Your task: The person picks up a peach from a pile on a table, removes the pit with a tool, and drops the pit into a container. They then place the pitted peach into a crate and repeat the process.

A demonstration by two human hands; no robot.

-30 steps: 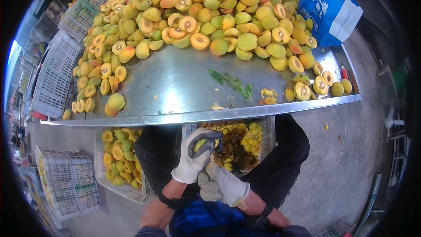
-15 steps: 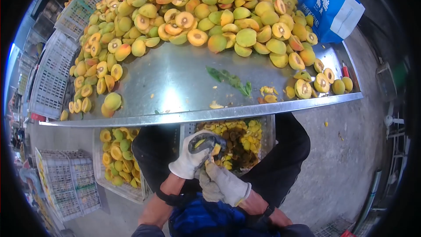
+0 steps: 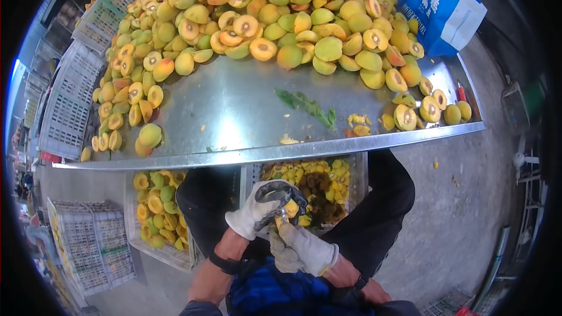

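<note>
My left hand (image 3: 266, 206), in a white glove with dark fingers, is wrapped round a yellow fruit piece (image 3: 290, 208) above the crate between my knees. Just below it, my right hand (image 3: 301, 248), in a pale work glove, is closed round a small tool; a bit of its metal (image 3: 284, 215) touches the fruit, and the handle is mostly hidden by my fingers. Under the hands, the crate (image 3: 358, 187) holds yellow scraps and brown pits. Many halved fruits (image 3: 263, 50) are heaped on the metal table (image 3: 205, 105).
A crate of hollowed fruit halves (image 3: 157, 202) stands left of my knees, with stacked crates (image 3: 93, 246) farther left. Green leaves (image 3: 304, 105) and scraps lie on the table. A blue and white bag (image 3: 436, 11) stands at its back right, a red-handled object (image 3: 461, 92) at its right edge.
My left hand's fingers have turned and spread a little round the fruit, so more yellow shows. My right hand has shifted slightly, and the tool's metal now shows against the fruit.
</note>
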